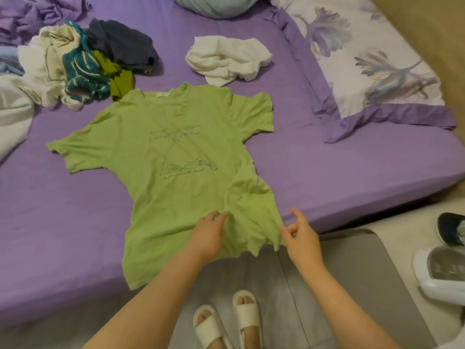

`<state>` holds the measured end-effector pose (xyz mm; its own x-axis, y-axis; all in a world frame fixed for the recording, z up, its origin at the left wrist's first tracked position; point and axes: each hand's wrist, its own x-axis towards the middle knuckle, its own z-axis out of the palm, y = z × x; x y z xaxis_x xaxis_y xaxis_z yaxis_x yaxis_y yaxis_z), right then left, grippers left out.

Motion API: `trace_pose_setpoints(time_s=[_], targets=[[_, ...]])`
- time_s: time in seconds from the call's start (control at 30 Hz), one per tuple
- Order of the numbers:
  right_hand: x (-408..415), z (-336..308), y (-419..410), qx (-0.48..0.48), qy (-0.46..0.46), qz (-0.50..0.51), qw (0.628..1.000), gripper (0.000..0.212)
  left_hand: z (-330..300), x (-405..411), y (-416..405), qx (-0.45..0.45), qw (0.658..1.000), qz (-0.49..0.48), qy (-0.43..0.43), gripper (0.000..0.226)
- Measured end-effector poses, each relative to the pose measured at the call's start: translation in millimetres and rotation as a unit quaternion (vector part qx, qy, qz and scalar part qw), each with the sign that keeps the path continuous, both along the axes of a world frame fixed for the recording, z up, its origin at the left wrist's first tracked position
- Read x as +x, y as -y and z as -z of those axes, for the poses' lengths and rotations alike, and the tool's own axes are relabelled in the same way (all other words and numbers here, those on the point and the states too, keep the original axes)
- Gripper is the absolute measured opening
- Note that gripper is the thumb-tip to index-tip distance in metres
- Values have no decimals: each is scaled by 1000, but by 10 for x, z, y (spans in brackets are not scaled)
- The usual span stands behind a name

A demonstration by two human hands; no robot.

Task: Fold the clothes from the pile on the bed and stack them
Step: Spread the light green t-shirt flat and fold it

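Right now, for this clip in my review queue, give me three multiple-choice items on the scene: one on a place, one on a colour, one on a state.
1. Where does the crumpled white garment lie?
A. On the floor
B. On the purple sheet beyond the T-shirt's collar
C. On the floral pillow

2. What colour is the T-shirt spread on the bed?
A. Light green
B. Navy
C. Red

3. How is the T-shirt at this moment?
A. Folded in a neat square
B. Rolled in a ball
C. Laid out flat with both sleeves spread

Answers: 1 B, it sits on the sheet just past the neckline. 2 A, the whole fabric is light green with a dark line drawing. 3 C, both sleeves stick out while the left hand rests on the hem and the right hand pinches its corner.
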<state>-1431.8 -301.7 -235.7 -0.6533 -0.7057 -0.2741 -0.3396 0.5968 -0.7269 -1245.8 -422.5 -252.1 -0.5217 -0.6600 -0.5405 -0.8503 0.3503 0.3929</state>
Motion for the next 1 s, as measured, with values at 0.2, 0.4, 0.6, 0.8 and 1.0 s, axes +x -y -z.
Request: trace_pose_setpoints(time_s=[0.2, 0.4, 0.6, 0.8, 1.0], targets=[[-160, 190, 387, 63, -90, -97, 989, 34, 1, -227, 406, -84, 995, -32, -37, 47], [-176, 548, 433, 198, -69, -152, 966, 38, 89, -609, 722, -90, 996, 0, -22, 49], [-336, 399, 469, 162, -151, -197, 955, 38, 71, -760, 754, -38, 999, 0, 9, 48], [-408, 248, 1396, 71, -44, -211, 974, 34, -11, -746, 1049, -41, 999, -2, 20, 49], [-514, 456, 2121, 60, 104, -44, 992, 45, 64, -687, 1830, -64, 997, 6, 35, 48]])
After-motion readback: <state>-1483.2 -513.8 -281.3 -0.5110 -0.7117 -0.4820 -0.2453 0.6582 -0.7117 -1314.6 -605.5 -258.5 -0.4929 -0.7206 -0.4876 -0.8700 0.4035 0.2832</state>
